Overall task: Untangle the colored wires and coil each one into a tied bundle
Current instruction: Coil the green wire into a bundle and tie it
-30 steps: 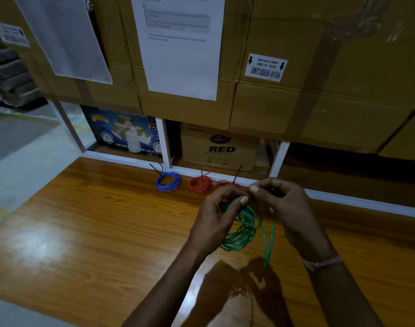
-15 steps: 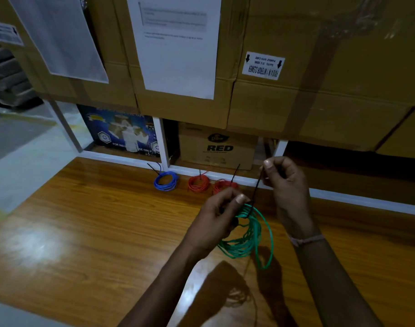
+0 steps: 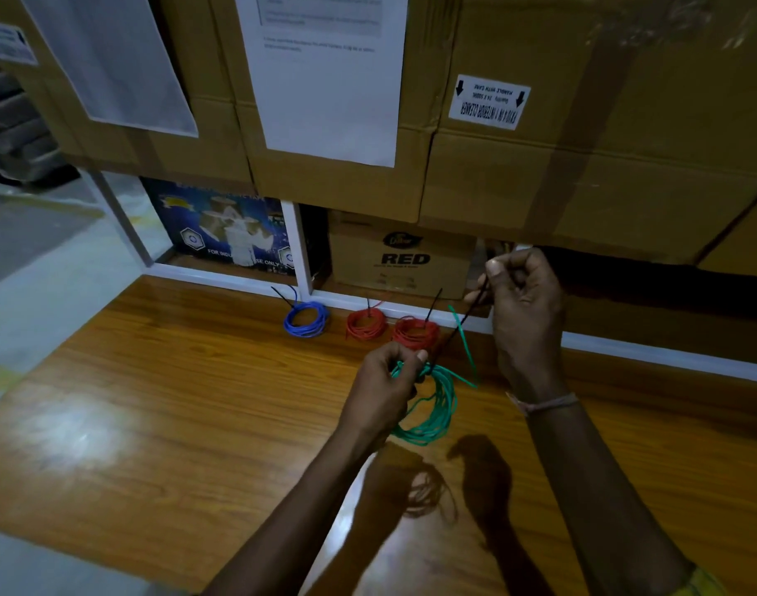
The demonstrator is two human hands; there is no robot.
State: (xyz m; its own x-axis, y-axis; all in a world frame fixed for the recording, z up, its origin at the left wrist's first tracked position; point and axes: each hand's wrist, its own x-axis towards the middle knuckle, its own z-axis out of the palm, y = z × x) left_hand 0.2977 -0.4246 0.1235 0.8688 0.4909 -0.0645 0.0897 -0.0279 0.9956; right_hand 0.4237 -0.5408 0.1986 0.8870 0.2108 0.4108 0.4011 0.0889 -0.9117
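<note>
Stacked brown cardboard boxes [image 3: 583,174], cut off above; taped white paper sheet [image 3: 329,79], print too blurred to read. Smaller box [image 3: 400,255] marked "RED". Glossy wooden desk [image 3: 153,402]. Held above it: green wire coil [image 3: 432,406], left hand [image 3: 385,389] grip pinched on its top. Right hand [image 3: 522,303] grip closed on thin black cable tie [image 3: 458,329], drawn tight. Behind: blue coil [image 3: 305,320], two red coils [image 3: 366,324], tied.

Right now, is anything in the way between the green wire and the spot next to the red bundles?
Nothing visible. The green coil, held by the left hand, has only bare wooden table between it and the nearer red bundle.
</note>
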